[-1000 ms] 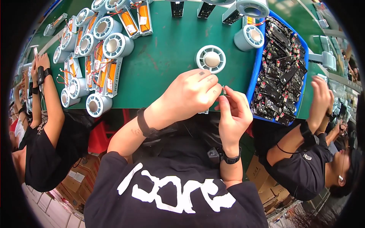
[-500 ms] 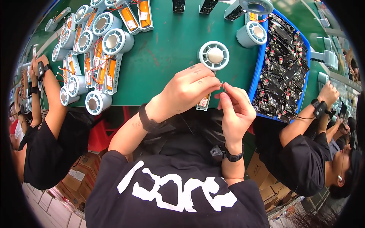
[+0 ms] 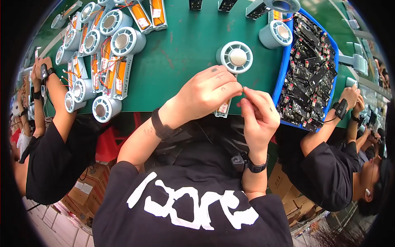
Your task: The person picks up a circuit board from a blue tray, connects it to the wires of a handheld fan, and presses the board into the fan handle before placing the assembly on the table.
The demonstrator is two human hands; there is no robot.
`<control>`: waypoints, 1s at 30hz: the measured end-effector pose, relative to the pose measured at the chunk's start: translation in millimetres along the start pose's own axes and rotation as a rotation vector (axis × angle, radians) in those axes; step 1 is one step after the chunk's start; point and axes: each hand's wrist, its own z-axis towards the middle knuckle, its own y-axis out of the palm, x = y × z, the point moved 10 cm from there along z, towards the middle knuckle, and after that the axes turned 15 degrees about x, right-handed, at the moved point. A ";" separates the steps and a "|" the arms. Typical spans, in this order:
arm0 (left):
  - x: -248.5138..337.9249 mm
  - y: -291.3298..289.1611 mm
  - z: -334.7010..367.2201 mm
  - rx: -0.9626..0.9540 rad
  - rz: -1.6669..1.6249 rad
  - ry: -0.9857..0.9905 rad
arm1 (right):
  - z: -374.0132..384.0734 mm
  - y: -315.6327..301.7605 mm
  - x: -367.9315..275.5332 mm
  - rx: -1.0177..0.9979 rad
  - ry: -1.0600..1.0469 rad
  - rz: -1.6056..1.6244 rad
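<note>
Head view, counter: green-topped counter (image 3: 181, 70); its near edge runs just beyond the torso.
Left stock: cluster of pale-blue plastic fan units (image 3: 124, 42), round heads on long handles, several showing orange cells and red wires.
Right stock: blue plastic bin (image 3: 281, 78) heaped with black circuit boards (image 3: 306, 78).
Work unit: single pale-blue fan unit with a silver hub (image 3: 234, 57), head on the counter beyond the hands; handle partly hidden, its labelled end at the near edge.
Left hand: over the handle (image 3: 210, 94), fingers curled, tips meeting the other hand's; thumb hidden, grasp cannot be told.
Right hand: beside the handle (image 3: 261, 117), thumb and index appear pinched on something thin.
Thin piece: at the fingertips (image 3: 244, 89), too small to identify.
Handling, judged: steady both wrists, pinch lightly near the tip, keep the thin piece in sight, avoid dragging the unit off the edge.
</note>
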 end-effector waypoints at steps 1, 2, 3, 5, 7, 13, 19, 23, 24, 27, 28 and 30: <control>0.3 0.1 -0.1 -0.005 -0.005 0.009 | 0.5 -1.4 -0.1 -0.001 0.002 0.000; -0.4 0.4 -0.4 -0.006 -0.005 0.007 | 0.6 -1.1 -0.6 -0.014 0.003 0.002; -0.4 -0.5 -0.6 0.002 -0.015 0.013 | 0.7 -0.1 -1.3 -0.028 0.004 0.005; -0.2 -2.0 -1.1 0.018 -0.034 0.024 | 1.8 -0.1 -2.2 -0.044 0.007 0.011; -2.3 -1.0 -2.1 0.013 -0.020 0.023 | 4.0 -0.5 -5.7 -0.061 -0.020 0.013; -1.5 0.8 -1.6 -0.013 0.004 0.049 | 7.1 0.2 -9.2 -0.096 -0.094 -0.012; 1.2 -1.7 3.4 -0.044 -0.014 0.067 | 11.2 3.2 -16.7 -0.182 -0.158 -0.023; 1.7 -1.8 4.6 -0.061 -0.019 0.079 | 12.9 3.7 -15.6 -0.217 -0.187 -0.029; 2.0 -1.7 4.9 -0.059 -0.029 0.081 | 13.7 4.7 -17.9 -0.220 -0.198 -0.033; -0.7 -11.4 4.0 0.006 -0.042 0.030 | 6.9 10.1 -4.8 -0.121 0.079 0.170; -5.7 -17.2 3.6 0.068 -0.051 -0.031 | 6.6 9.4 5.5 -0.068 0.220 0.266; -4.6 -25.8 -0.5 0.125 -0.066 -0.087 | 8.3 8.2 6.3 -0.030 0.214 0.255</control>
